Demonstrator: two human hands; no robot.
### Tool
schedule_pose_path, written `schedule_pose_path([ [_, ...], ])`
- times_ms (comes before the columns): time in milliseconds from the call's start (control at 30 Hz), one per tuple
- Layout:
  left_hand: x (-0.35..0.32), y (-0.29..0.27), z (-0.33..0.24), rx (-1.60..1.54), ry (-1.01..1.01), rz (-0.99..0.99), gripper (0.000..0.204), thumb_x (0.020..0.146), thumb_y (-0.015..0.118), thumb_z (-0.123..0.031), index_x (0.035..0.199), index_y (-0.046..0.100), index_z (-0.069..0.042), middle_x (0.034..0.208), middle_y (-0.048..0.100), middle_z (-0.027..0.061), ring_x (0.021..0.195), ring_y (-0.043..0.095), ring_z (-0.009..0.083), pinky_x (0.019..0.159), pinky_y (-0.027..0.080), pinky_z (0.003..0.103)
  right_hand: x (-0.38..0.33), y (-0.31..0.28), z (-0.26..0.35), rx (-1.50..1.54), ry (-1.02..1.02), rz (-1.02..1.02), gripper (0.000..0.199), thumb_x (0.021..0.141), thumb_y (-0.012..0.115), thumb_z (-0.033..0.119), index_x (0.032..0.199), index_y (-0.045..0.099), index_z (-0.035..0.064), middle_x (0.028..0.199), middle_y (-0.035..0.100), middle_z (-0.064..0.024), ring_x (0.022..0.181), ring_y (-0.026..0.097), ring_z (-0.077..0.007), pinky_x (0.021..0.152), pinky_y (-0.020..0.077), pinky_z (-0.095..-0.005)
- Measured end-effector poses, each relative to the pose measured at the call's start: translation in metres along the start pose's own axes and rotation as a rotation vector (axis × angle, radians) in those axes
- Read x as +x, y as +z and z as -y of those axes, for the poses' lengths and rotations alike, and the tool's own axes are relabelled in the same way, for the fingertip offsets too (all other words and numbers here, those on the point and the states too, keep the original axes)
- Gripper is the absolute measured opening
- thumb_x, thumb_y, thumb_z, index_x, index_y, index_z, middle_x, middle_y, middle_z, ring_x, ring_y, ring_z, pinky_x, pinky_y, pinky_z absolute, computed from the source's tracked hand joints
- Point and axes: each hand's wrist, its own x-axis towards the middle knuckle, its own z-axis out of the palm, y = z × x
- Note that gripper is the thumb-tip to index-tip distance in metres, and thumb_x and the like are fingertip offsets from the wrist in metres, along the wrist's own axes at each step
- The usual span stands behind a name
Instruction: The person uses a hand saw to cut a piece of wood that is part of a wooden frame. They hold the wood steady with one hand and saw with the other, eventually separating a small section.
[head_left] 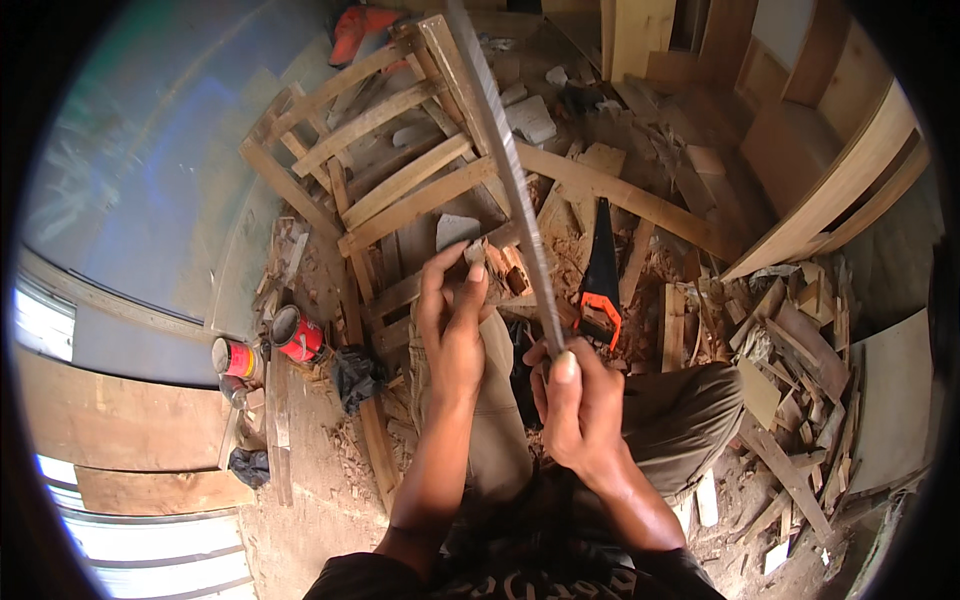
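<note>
My right hand [580, 405] is closed round the lower end of a long, thin grey metal strip [512, 175], its thumb on top. The strip slants up and away to the left, past the top edge of the view; I cannot tell whether it is a saw blade or a file. To its left, my left hand [455, 330] is raised, with thumb and fingers pinching a small greyish-brown piece [475, 252]. Just beyond those fingertips shows a reddish-brown broken piece of wood [513, 272]. The two hands are apart, above my bent legs.
A wooden slatted frame [405, 165] stands ahead. A handsaw [601, 265] with a black blade and orange handle lies right of the strip. At left are two red cans [298, 335] and a black plastic bag [357, 380]. Scrap wood [800, 400] heaps up at right.
</note>
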Motion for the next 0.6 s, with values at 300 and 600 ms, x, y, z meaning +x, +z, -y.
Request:
schedule_pose_path([
  [300,-0.016,-0.006,0.006,-0.090,-0.011,-0.017,0.035,0.100,0.063,-0.026,0.130,0.057,-0.008,0.124,0.063,0.0077,0.116,0.061,0.0205,0.091,0.054,0.044,0.000,0.006,-0.035,-0.244,0.160,0.055,0.038,0.105,0.053,0.030,0.095,0.061,-0.0060,0.063,0.061,-0.0264,0.062,0.065,-0.0470,0.056,0.0502,-0.0490],
  [600,-0.020,-0.002,0.009,-0.094,0.020,-0.026,0.035,0.104,0.056,-0.025,0.133,0.053,-0.006,0.131,0.057,0.0099,0.120,0.059,0.0222,0.091,0.056,0.043,-0.002,0.007,-0.028,-0.343,0.291,0.108,0.042,0.105,0.052,0.034,0.095,0.060,-0.0064,0.063,0.060,-0.0289,0.065,0.065,-0.0477,0.055,0.0495,-0.0493],
])
